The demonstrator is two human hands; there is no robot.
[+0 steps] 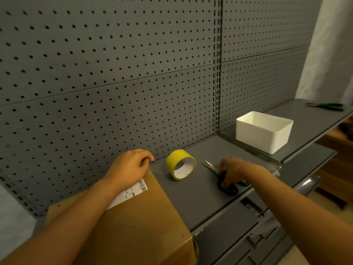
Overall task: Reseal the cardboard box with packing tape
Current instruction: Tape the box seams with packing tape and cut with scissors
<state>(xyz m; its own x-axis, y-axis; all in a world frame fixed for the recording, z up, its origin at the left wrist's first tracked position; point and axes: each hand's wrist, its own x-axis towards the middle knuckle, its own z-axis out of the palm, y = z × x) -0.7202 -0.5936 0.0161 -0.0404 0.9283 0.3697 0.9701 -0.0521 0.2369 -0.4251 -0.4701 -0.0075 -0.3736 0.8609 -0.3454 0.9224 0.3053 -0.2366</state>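
A brown cardboard box (145,217) with a white shipping label (131,192) stands on the grey shelf at the lower left. My left hand (129,167) rests over its far top corner with curled fingers. Just right of the box a roll of yellow packing tape (180,164) lies tilted on its edge, free of both hands. Black-handled scissors (219,175) lie on the shelf to the right of the tape, blades slightly apart and pointing away. My right hand (234,172) grips their handles.
A grey pegboard wall (114,73) backs the grey shelf (198,196). A white open bin (264,131) stands on a raised shelf at the right. Green-handled pliers (326,106) lie at the far right. Lower shelf brackets and a wooden floor lie beyond the front edge.
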